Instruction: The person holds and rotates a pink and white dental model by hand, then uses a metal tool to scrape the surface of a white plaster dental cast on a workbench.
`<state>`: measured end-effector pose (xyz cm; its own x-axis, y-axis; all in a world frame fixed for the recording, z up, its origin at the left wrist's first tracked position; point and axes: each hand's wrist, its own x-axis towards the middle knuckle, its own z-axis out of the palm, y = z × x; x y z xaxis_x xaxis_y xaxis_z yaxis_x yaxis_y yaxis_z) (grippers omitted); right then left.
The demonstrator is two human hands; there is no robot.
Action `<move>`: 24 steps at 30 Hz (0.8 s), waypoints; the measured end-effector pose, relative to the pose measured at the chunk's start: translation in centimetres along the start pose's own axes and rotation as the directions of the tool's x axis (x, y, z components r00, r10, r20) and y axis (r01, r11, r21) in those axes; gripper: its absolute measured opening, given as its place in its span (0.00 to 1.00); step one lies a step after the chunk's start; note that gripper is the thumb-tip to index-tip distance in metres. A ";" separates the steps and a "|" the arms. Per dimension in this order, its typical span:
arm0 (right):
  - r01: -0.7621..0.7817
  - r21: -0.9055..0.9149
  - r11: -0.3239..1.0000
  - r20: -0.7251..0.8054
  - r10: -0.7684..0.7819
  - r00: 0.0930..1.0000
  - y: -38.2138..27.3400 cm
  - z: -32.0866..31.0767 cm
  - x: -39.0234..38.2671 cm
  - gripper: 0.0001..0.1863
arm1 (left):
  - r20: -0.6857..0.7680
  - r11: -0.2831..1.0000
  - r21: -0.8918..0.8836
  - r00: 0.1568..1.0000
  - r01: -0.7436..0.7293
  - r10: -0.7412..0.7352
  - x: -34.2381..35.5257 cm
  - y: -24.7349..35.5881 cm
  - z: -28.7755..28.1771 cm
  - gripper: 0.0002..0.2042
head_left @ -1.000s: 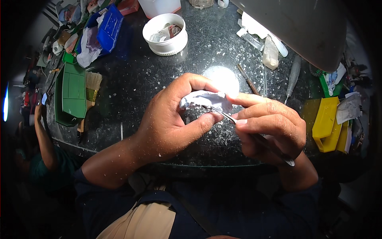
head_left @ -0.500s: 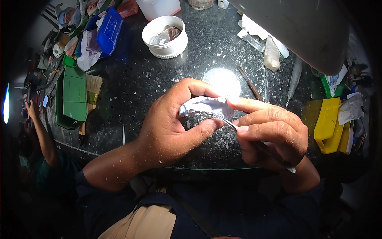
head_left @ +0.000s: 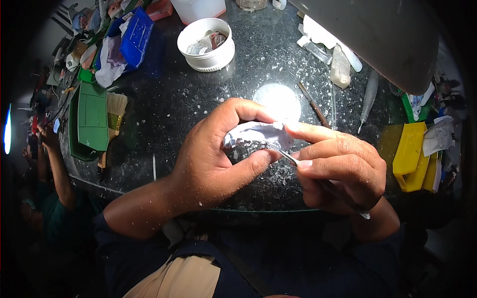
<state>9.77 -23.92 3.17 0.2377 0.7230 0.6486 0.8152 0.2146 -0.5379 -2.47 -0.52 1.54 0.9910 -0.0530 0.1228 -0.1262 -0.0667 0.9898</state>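
Note:
A whitish, curved plaster piece with a ragged edge (head_left: pixel 256 132), like a dental cast, is held above the bench. My left hand (head_left: pixel 213 154) grips it at its left end and far side, the thumb lying below it. In my right hand (head_left: pixel 345 166) is a slim metal carving tool (head_left: pixel 287 157), held like a pen. Its thin tip meets the near edge of the plaster piece, close to my left thumb. The right index fingertip rests on the piece's right end. Most of the tool's handle is hidden behind my fingers; its other end shows below my palm.
White crumbs lie over the dark bench (head_left: pixel 164 99). Beyond my hands stand a white tub (head_left: pixel 206 45) and a lamp head (head_left: pixel 372 35). A brush (head_left: pixel 117 109) and green bin (head_left: pixel 93 119) lie left, a yellow bin (head_left: pixel 410 156) right. A co-worker's arm (head_left: pixel 59 169) is far left.
The carving tool's tip has shifted slightly left along the plaster piece's near edge. My left hand keeps its hold. At far left, the co-worker's hand has moved.

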 end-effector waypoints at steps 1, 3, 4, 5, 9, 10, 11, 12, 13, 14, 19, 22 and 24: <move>0.000 0.000 1.000 0.000 0.000 1.000 0.0 0.0 0.0 0.05 | 0.006 1.000 0.008 1.000 -0.001 0.000 0.0 0.0 0.0 0.23; -0.002 0.013 1.000 0.002 0.002 1.000 0.0 0.0 0.0 0.05 | 0.002 1.000 0.005 1.000 -0.005 0.005 0.0 -0.1 0.0 0.23; -0.002 0.013 1.000 0.002 0.002 1.000 0.0 0.0 0.0 0.05 | -0.001 1.000 0.003 1.000 -0.009 0.009 0.0 -0.2 0.0 0.23; -0.005 0.010 1.000 0.004 0.005 1.000 0.0 0.0 0.0 0.05 | -0.001 1.000 0.003 1.000 -0.009 0.009 0.0 -0.2 0.0 0.23; -0.011 -0.001 1.000 0.001 0.011 1.000 -0.2 0.0 0.0 0.06 | 0.006 1.000 -0.006 1.000 0.015 -0.015 0.1 0.1 0.0 0.23; -0.011 -0.001 1.000 0.002 0.011 1.000 -0.2 0.0 0.0 0.06 | 0.008 1.000 -0.015 1.000 0.019 -0.019 0.0 0.1 0.0 0.23; -0.010 -0.001 1.000 0.000 0.010 1.000 -0.2 0.1 0.0 0.06 | 0.008 1.000 -0.015 1.000 0.019 -0.019 0.0 0.1 0.0 0.23; -0.008 0.000 1.000 -0.002 0.008 1.000 -0.2 0.1 0.0 0.06 | 0.004 1.000 -0.014 1.000 0.016 -0.016 0.0 0.1 0.0 0.23; -0.009 0.000 1.000 -0.001 0.009 1.000 -0.2 0.1 0.0 0.06 | 0.001 1.000 -0.013 1.000 0.013 -0.013 0.0 0.1 0.1 0.23; -0.013 0.001 1.000 0.002 0.013 1.000 -0.2 0.1 0.0 0.06 | 0.001 1.000 -0.014 1.000 0.014 -0.014 0.0 0.1 0.1 0.23; -0.013 -0.002 1.000 0.010 0.013 1.000 -0.3 0.0 0.0 0.06 | -0.005 0.999 -0.041 0.999 0.032 -0.033 0.0 0.1 0.2 0.23; -0.017 -0.011 1.000 0.005 0.017 1.000 -0.3 0.0 0.0 0.06 | 0.001 0.998 -0.045 0.999 0.045 -0.045 0.0 0.2 0.2 0.23; -0.020 -0.007 1.000 0.012 0.020 1.000 -0.3 -0.1 0.0 0.06 | -0.010 0.997 -0.056 0.998 0.058 -0.059 -0.1 0.3 0.3 0.22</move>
<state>9.54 -24.04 3.36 0.2475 0.7350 0.6312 0.8142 0.1954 -0.5468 -2.60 -0.86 1.79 0.9971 -0.0387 0.0653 -0.0659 -0.0138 0.9977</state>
